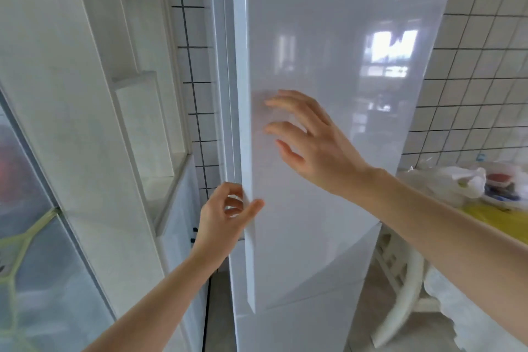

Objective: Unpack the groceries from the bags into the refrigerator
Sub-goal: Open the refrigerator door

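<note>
Tall glossy white refrigerator door (328, 94): shut. Left hand (225, 214) pinches its edge; right hand (311, 137) spread, empty. Clear plastic grocery bags (445, 183) on counter: apparently still full.

surface: yellow-covered table (483, 216) just behind the right forearm | on it: white plastic bags (445, 180) right of the right hand | beside them: stacked containers (500, 183), red one on top

Fridge door (328, 66) is basically flush against the body, only a thin seam down its left edge, and the left hand (225, 214) already fills that bit. Tiled wall (194, 94) crowds the left side. Open floor (371, 294) lower right, chair (400, 280) nearby.
</note>
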{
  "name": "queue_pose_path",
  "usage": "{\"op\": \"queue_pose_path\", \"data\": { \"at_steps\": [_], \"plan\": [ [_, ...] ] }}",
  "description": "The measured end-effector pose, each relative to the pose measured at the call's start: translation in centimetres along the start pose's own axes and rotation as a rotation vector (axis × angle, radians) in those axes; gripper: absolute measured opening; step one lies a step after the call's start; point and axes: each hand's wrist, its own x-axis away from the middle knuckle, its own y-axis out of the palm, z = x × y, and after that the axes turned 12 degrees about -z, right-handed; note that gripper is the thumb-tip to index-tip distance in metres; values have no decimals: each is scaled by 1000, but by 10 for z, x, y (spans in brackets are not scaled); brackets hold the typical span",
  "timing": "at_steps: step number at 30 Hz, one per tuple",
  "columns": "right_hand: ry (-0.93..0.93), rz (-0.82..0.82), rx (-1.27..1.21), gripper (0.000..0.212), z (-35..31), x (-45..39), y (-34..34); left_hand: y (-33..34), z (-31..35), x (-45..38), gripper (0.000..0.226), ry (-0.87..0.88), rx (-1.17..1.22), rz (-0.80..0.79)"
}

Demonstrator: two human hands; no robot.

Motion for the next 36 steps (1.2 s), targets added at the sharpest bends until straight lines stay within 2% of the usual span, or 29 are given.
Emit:
{"op": "queue_pose_path", "data": {
  "at_steps": [3, 7, 12, 18, 24, 29, 32, 36],
  "plan": [
    [142, -25, -117, 26, -3, 29, -16, 15, 13, 18, 36, 3, 34, -17],
    [218, -122, -179, 41, -17, 63, -39, 43, 30, 44, 34, 31, 29, 4],
    [272, -209, -274, 43, -22, 111, -78, 86, 55, 84, 34, 54, 124, 57],
    [387, -115, -467, 47, -28, 174, -126, 153, 85, 134, 24, 86, 111, 81],
    [577, 56, -708, 52, -27, 234, -171, 237, 122, 162, 46, 147, 39, 96],
    [677, 79, -683, 54, -3, 280, -208, 294, 145, 165, 83, 302, -115, 45],
    [696, 88, -688, 52, 11, 304, -223, 328, 153, 159, 81, 438, -215, -14],
    [693, 107, -727, 51, 30, 332, -236, 376, 155, 149, 77, 578, -212, -20]
  ]
}}
